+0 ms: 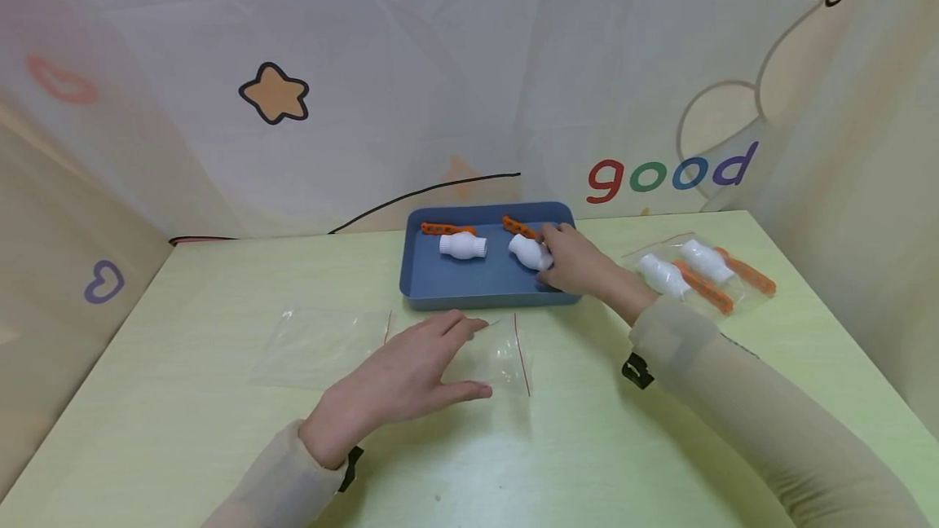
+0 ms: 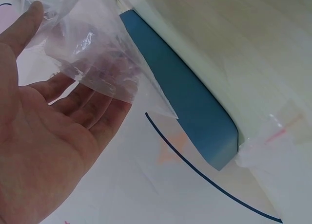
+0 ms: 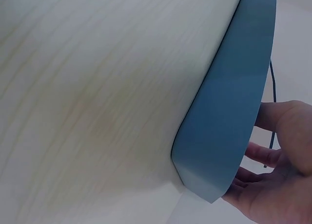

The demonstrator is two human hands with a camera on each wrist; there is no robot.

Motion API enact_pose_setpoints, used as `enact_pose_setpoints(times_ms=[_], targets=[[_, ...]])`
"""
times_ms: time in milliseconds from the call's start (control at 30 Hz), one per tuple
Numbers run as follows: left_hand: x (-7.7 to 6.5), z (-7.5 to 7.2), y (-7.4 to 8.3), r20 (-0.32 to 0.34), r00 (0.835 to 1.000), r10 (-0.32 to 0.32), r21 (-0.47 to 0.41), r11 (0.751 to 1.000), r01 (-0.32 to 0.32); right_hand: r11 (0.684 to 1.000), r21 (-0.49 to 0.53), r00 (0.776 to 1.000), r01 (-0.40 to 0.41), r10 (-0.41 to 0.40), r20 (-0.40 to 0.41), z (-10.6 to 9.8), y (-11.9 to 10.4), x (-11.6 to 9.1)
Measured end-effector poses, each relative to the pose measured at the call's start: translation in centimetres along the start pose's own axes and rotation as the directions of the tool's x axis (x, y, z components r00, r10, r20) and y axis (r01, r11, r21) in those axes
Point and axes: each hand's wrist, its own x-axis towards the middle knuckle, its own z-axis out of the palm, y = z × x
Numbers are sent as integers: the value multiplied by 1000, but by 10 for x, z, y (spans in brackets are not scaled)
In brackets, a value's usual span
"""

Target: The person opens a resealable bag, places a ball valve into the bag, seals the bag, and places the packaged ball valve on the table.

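Note:
My right hand (image 1: 575, 263) reaches into a blue tray (image 1: 484, 301), fingers and thumb curled around the right end of a white plastic piece (image 1: 526, 252) with a bulging middle. In the right wrist view the tray wall (image 3: 224, 97) hides the fingertips. A similar white piece (image 1: 463, 246) with ribbed ends lies at the tray's left, with orange perforated strips (image 1: 448, 229) behind. My left hand (image 1: 403, 365) hovers over a clear zip bag (image 1: 502, 353), thumb and fingers spread. In the left wrist view the bag (image 2: 92, 53) overlaps its extended fingers.
Another clear zip bag (image 1: 323, 345) lies flat left of the tray. On the right lie filled clear bags, with white pieces (image 1: 663, 275) and orange strips (image 1: 748, 271) inside. A printed cloth backdrop (image 1: 411, 104) stands behind the table.

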Motion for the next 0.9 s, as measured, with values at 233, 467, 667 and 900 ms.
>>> enact_pose_setpoints(times_ms=[233,467,667,900], targets=[[-2,0,-1,-11,1000,7,5,1000,-7,1000,5,1000,10,-10,2,0,0,-1],[-2,2,-2,-11,1000,-2,15,1000,2,1000,25,1000,7,-7,-11,4,1,-2],[-3,1,-1,-5,1000,-20,13,1000,20,998,49,999,-28,30,-33,6,1,-1],[-4,1,-2,-3,1000,-21,12,1000,21,994,101,994,-37,47,-101,5,2,-8]])
